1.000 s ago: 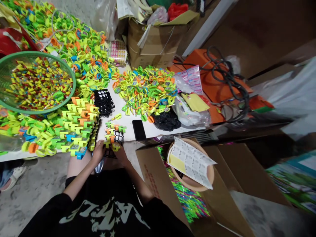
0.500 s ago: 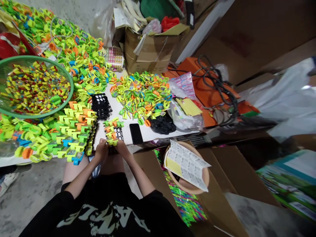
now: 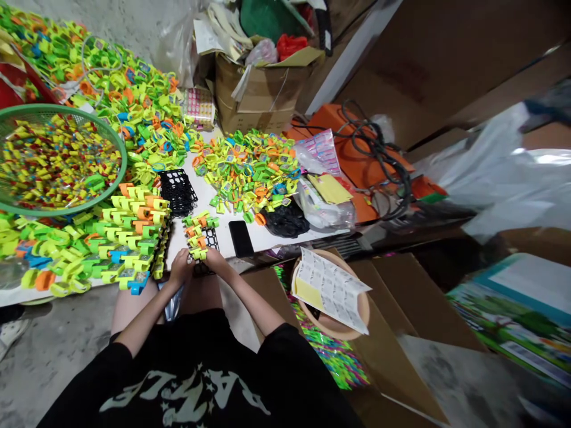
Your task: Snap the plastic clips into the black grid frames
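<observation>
My left hand (image 3: 179,268) and my right hand (image 3: 217,261) meet at the near edge of a white table (image 3: 213,205), fingers pinched on a small yellow-green plastic toy piece (image 3: 198,254). It sits at the near end of a black grid tray (image 3: 209,239) that carries several green, yellow and orange pieces. To the left, a stack of filled trays (image 3: 134,238) is packed with the same pieces. An empty black grid tray (image 3: 178,190) lies behind.
A black phone (image 3: 241,238) lies right of the tray. A loose heap of coloured pieces (image 3: 245,169) covers the table's middle; a green basket (image 3: 53,160) of pieces stands left. Cardboard boxes (image 3: 254,95), an orange unit with cables (image 3: 370,148) and a bowl with a paper sheet (image 3: 332,291) surround.
The view has shifted left and slightly up across the frames. My hands have drawn closer together on the piece at the tray's near end.
</observation>
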`<state>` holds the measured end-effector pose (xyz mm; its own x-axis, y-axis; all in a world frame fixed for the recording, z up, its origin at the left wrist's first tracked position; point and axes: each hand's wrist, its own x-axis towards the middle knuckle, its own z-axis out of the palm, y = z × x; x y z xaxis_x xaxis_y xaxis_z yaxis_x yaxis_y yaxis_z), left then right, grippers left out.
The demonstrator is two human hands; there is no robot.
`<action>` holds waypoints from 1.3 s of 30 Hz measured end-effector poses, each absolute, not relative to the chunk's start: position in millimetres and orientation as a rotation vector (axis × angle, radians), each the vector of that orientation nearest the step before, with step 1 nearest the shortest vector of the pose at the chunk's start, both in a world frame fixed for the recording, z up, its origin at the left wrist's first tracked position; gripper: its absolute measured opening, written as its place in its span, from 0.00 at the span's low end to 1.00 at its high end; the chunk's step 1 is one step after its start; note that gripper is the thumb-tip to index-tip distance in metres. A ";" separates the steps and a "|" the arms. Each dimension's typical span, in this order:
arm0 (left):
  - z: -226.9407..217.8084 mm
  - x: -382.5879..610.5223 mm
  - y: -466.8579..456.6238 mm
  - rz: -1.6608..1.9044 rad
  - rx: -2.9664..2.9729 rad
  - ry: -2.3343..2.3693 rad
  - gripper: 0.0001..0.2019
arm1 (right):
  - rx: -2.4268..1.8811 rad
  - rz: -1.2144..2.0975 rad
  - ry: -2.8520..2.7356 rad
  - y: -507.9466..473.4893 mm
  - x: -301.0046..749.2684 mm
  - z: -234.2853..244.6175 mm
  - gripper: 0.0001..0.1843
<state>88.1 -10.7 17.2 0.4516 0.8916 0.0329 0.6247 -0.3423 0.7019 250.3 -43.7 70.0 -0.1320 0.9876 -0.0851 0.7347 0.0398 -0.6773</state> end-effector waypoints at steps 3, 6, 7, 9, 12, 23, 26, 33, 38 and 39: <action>13.5 91.2 -11.6 0.623 2.073 1.284 0.10 | -1.863 0.824 -1.841 -49.8 246.7 66.6 0.17; 8.8 91.2 -12.0 0.648 2.087 1.262 0.11 | -1.833 0.802 -1.823 -54.9 244.3 63.0 0.18; 7.0 90.7 -11.9 0.651 2.094 1.249 0.11 | -1.806 0.798 -1.831 -55.7 244.0 62.1 0.18; 3.5 89.5 -11.4 0.648 2.105 1.237 0.11 | -1.764 0.789 -1.853 -56.0 244.0 61.0 0.18; -1.3 88.7 -11.0 0.638 2.119 1.247 0.10 | -1.733 0.784 -1.892 -54.4 245.3 60.3 0.18; -11.3 87.1 -10.0 0.656 2.157 1.240 0.10 | -1.515 0.872 -1.945 -48.6 255.6 60.2 0.14; -12.2 85.4 -11.4 0.668 2.156 1.249 0.11 | -1.522 0.944 -1.811 -52.9 263.6 62.9 0.12; 1.1 74.8 -10.1 0.668 2.054 1.177 0.15 | -1.859 0.769 -1.421 -55.0 364.9 69.1 0.16; 17.6 75.2 -8.5 0.463 1.942 1.274 0.09 | -2.077 0.217 -1.309 -20.0 440.5 71.8 0.21; 19.0 76.0 -9.0 0.444 1.910 1.302 0.09 | -2.086 0.201 -1.356 -10.2 447.3 72.6 0.22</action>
